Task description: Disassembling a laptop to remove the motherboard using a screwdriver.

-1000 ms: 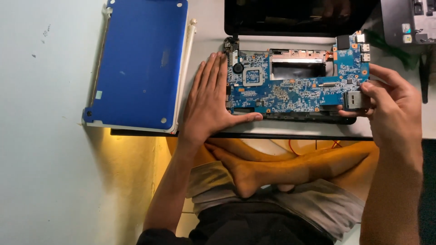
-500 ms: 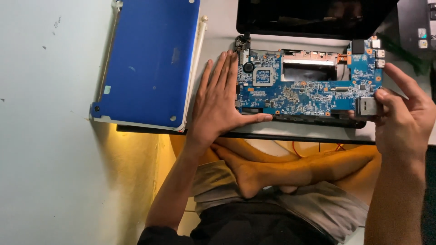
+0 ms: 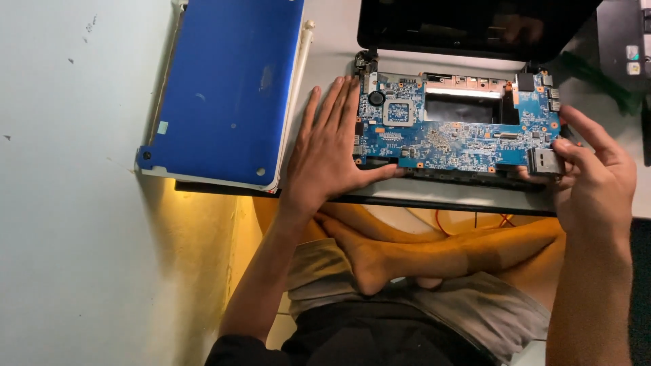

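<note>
A blue circuit board (image 3: 447, 132) lies in an opened small laptop, whose dark screen (image 3: 475, 24) is folded back at the top. My left hand (image 3: 329, 152) rests flat on the table against the board's left edge, fingers spread, thumb along the front edge. My right hand (image 3: 597, 179) grips the board's right front corner, thumb and fingers pinching around a silver metal slot (image 3: 544, 161).
A blue laptop cover (image 3: 227, 88) with a white rim lies to the left on the white table (image 3: 325, 41). A dark device (image 3: 624, 47) and a green cable (image 3: 597, 74) sit at the top right. My crossed legs are below the table's front edge (image 3: 434, 203).
My view has shifted, so everything sits slightly lower and further right in the picture. Both hands keep their places on the board; the right hand's fingers have closed a little on the corner.
</note>
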